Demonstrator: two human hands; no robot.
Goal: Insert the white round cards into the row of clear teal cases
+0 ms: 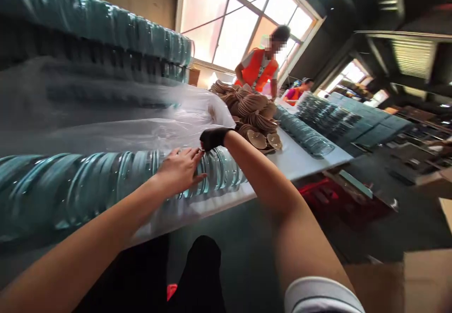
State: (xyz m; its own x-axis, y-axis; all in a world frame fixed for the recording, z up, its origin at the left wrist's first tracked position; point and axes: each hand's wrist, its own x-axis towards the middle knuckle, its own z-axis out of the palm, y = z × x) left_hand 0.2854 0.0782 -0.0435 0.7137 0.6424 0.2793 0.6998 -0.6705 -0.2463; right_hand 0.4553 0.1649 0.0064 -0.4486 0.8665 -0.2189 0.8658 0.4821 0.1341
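A long row of clear round glass pieces, stacked on edge like dishes or lids, runs along the near side of the white table. My left hand is bare and lies over the top of this row, fingers stretched out and thumb apart. Just right of its fingertips is my right hand, in a black glove. It bends down at the upper edge of the glass, fingers curled; what they grip, if anything, is hidden. Behind both hands lies crumpled clear plastic sheeting.
More stacked glass stands at the back left. A heap of brown nested discs is beyond my right hand. Another glass row lies on the white table. A co-worker in an orange vest stands behind the heap. Cardboard is lower right.
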